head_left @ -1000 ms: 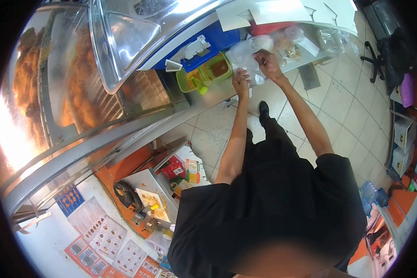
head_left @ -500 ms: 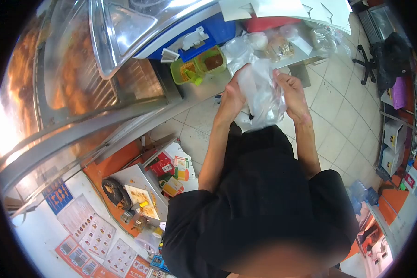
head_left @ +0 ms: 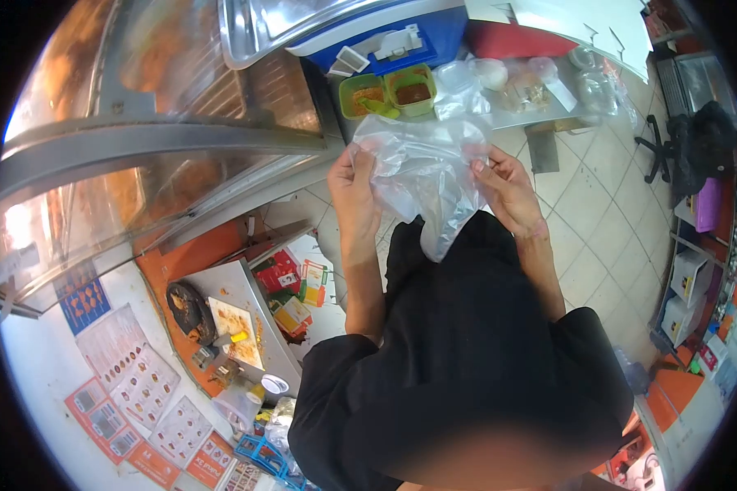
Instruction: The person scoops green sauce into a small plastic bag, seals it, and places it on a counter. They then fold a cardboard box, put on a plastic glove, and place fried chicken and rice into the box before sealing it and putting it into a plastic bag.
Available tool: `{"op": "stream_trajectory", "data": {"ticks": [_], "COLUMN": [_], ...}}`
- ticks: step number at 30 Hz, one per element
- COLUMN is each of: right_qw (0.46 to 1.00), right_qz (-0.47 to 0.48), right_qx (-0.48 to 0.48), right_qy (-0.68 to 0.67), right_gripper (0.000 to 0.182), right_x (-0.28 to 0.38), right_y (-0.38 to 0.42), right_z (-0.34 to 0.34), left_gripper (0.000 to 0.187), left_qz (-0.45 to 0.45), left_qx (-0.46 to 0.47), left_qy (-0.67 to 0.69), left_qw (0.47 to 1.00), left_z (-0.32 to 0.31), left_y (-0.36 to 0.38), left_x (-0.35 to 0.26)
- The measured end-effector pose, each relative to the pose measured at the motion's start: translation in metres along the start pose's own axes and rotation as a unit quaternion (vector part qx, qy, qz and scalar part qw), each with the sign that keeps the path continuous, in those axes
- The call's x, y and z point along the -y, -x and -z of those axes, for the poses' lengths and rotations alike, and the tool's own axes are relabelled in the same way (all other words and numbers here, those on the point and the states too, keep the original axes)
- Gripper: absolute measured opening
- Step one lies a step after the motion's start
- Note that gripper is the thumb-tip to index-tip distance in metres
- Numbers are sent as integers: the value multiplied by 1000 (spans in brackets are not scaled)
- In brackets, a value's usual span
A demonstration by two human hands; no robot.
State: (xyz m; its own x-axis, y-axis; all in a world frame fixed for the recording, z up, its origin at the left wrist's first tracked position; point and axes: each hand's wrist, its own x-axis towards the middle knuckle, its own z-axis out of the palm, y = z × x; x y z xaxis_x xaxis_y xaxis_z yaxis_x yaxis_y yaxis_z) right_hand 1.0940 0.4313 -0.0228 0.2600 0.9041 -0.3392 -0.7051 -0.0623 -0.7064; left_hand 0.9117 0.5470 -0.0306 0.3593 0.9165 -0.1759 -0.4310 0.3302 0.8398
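A clear plastic bag [head_left: 428, 168] is stretched between my two hands, in front of my black shirt. My left hand [head_left: 357, 184] pinches its left edge, thumb on the near side. On the right edge, my right hand [head_left: 506, 186] grips the plastic between thumb and fingers. The bag looks crumpled and thin, and its lower corner hangs down toward my lap. I cannot make out anything inside it. Just beyond the bag stand two green containers, one with yellowish contents [head_left: 362, 96] and one with brown contents [head_left: 412, 92].
A blue cooler box [head_left: 434, 37] and packets of clear plastic [head_left: 460, 92] stand on the metal counter ahead. A glass display case [head_left: 213, 90] is at the left. Below it, a cutting board [head_left: 236, 331] and a dark stone mortar [head_left: 190, 313] sit on a side table.
My hands have moved apart and spread the bunched bag out wide. The left hand has shifted left. The whole view has turned slightly.
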Motion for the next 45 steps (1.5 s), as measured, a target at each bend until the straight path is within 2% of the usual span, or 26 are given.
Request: {"op": "stream_trajectory", "data": {"ticks": [2, 6, 8, 10, 12, 15, 16, 17, 18, 19, 20, 22, 23, 24, 26, 29, 31, 33, 34, 36, 38, 39, 41, 43, 44, 45], "right_qw": [999, 997, 990, 987, 954, 918, 917, 938, 956, 950, 940, 917, 920, 934, 940, 947, 952, 943, 941, 903, 914, 916, 914, 973, 972, 985], "right_qz": [8, 10, 16, 48, 78, 92, 95, 88, 83, 51, 42, 25, 13, 17, 11, -4, 7, 74, 77, -1, -25, 27, 78, 80, 82, 32], "right_qx": [-12, -33, -1, -18, 15, 12, 15, -11, -34, -70, -62, -10, 6, 23, 72, 99, 119, 165, 173, 210, 216, 217, 218, 172, 172, 162], "right_qy": [44, 66, 138, 154, 288, 387, 388, 335, 280, 302, 332, 398, 393, 356, 333, 307, 281, 278, 282, 375, 342, 338, 334, 133, 134, 51], "right_gripper": [29, 21, 22, 23, 20, 15, 15, 14, 13, 13, 15, 27, 20, 13, 11, 8, 14, 31, 31, 38, 40, 39, 38, 34, 34, 32], "right_x": [-11, 1, 18, 21, 24, 13, 7, 0, -6, -12, -16, -24, -24, -33, -43, -58, -68, -75, -74, -70, -76, -83, -84, -80, -67, -49], "right_y": [-2, -4, -3, -1, -2, -10, -10, -10, -10, -10, -8, -8, -5, -5, -7, -14, -15, -16, -16, -14, -17, -23, -26, -32, -30, -25], "right_z": [20, 17, 6, -10, -14, -9, -13, -20, -26, -29, -34, -42, -56, -63, -70, -71, -79, -83, -84, -84, -84, -78, -79, -89, -103, -118], "left_gripper": [25, 30, 34, 34, 34, 31, 29, 28, 29, 30, 26, 16, 12, 14, 19, 20, 19, 18, 17, 17, 17, 17, 18, 16, 15, 15], "left_qz": [53, 24, 61, 51, 42, 30, -161, -280, -383, -430, -355, -196, -126, -99, -49, -59, -44, -63, -72, -44, -8, -10, 13, -1, -11, -9], "left_qx": [3, -28, 2, -4, -7, -69, -182, -225, -284, -289, -220, -67, -43, -40, 2, -3, 33, 23, 21, 21, -57, -55, -73, -51, -29, -27], "left_qy": [-53, -74, 31, 23, 15, -69, -257, -321, -386, -349, -355, -371, -356, -381, -319, -280, -298, -286, -277, -255, 34, 36, 242, 213, 184, 184], "left_qw": [997, 997, 998, 998, 999, 995, 935, 877, 789, 781, 836, 905, 925, 918, 947, 958, 953, 956, 958, 966, 998, 998, 967, 976, 982, 982], "left_z": [11, 21, 32, 39, 49, 56, 40, 34, 29, 30, 29, 18, 13, 16, 29, 42, 46, 54, 57, 64, 70, 73, 72, 64, 60, 56], "left_y": [7, 15, 17, 18, 18, 19, 24, 30, 36, 44, 57, 72, 72, 70, 66, 68, 73, 76, 76, 78, 75, 75, 77, 79, 80, 81], "left_x": [-13, -20, -21, -25, -27, -28, -38, -42, -46, -48, -49, -55, -53, -42, -25, -27, -31, -25, -23, -23, -21, -21, -27, -38, -44, -50]}}
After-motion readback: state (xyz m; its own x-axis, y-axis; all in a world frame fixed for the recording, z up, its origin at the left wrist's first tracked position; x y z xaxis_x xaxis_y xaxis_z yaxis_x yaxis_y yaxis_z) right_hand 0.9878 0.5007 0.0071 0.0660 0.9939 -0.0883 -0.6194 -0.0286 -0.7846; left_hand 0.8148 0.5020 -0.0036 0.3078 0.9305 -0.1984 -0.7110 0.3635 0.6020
